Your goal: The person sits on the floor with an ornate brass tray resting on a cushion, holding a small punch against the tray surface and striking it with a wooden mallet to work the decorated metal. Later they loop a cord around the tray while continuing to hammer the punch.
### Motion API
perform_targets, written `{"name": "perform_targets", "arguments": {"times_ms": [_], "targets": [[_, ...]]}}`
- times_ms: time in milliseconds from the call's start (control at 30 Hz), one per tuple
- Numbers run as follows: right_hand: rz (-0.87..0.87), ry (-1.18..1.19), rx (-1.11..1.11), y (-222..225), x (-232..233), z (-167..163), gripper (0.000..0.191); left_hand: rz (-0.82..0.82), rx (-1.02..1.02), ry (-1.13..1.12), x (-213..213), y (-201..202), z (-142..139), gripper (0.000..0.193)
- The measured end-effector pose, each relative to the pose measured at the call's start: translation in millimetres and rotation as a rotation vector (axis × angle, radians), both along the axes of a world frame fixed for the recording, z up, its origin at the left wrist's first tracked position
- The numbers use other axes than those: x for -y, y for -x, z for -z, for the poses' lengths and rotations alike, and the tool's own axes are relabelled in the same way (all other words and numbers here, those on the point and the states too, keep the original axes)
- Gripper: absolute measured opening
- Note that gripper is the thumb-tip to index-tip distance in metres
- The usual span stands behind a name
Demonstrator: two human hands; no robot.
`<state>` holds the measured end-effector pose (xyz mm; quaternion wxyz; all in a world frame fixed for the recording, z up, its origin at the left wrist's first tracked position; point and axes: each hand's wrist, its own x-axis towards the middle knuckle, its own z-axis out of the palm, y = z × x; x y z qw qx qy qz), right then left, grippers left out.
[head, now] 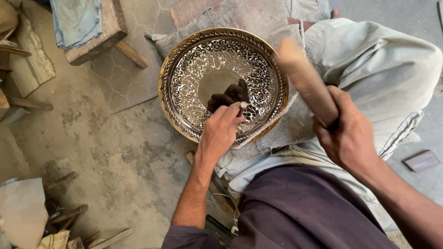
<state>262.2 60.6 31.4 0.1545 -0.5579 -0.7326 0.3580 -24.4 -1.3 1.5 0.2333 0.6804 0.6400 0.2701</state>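
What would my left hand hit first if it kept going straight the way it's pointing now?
Most likely the engraved metal plate. The left hand points up and away, pinching a small punch whose tip seems to rest on the plate's patterned face, so the plate comes first. Depth is hard to judge from above.

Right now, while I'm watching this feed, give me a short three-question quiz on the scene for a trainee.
1. True or false: the left hand holds a small punch tool against the engraved metal plate.
2. What does the right hand grip?
A. a cloth
B. a wooden mallet
C. a brush
3. Fill in: the plate leans against the person's ____.

Key:
1. True.
2. B; it is raised and motion-blurred.
3. Leg, clothed in light trousers.
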Motion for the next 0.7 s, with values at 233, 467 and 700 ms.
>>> {"name": "perform_targets", "arguments": {"times_ms": [233,467,700], "targets": [[-0.012,-0.222,-0.076,-6,7,6,0.06,0.025,0.009,0.006,-2,-1,-6,0.034],[0.164,0.037,-0.286,0,10,3,0.054,0.04,0.059,0.023,-3,1,-6,0.035],[0.122,-0.068,-0.049,1,14,-11,0.048,0.06,0.021,0.012,-4,3,-6,0.034]]}}
